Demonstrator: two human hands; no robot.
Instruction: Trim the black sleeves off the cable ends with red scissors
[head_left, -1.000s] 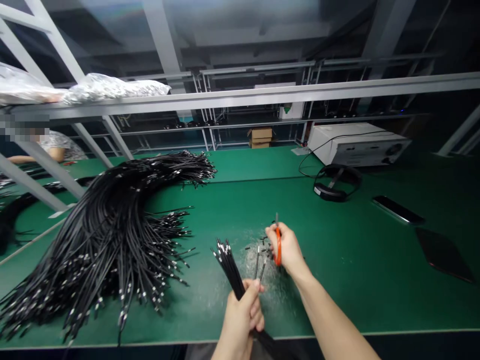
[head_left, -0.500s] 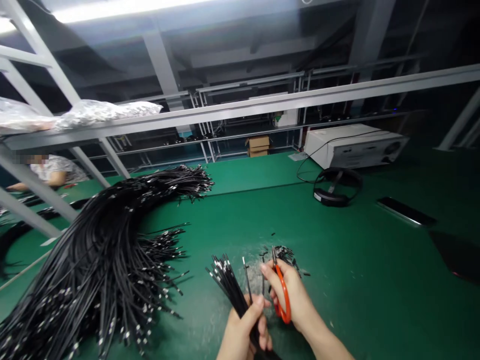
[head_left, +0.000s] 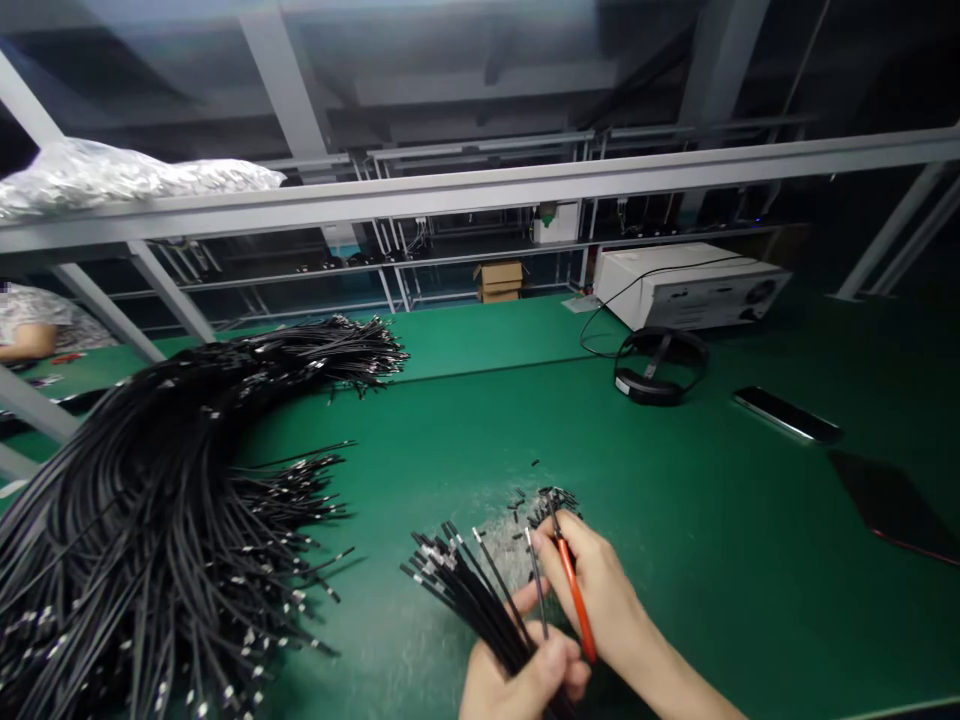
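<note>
My left hand (head_left: 529, 680) is closed round a bundle of thin black cables (head_left: 480, 605) with silvery bands near their ends. One cable (head_left: 537, 585) stands apart from the bundle, its pale tip close to my right fingers. My right hand (head_left: 604, 590) grips orange-handled pliers (head_left: 576, 605), whose dark jaws point away from me and are partly hidden by the fingers. Whether the jaws touch the cable, I cannot tell. Just beyond the jaws lies a small heap of short black offcuts (head_left: 556, 497) on the green tabletop (head_left: 645, 500).
A large pile of black cables (head_left: 172, 450) curves across the left side. At the right are a black headband-like device (head_left: 649, 385), a phone (head_left: 787, 414) and a dark flat object (head_left: 892, 505). A white box (head_left: 690, 285) stands behind. A person's arm (head_left: 30, 340) shows far left.
The view has shifted, moving the background left and slightly up. The cable by my right fingers now shows a pale tip. The ends of the held bundle have fanned out somewhat more.
</note>
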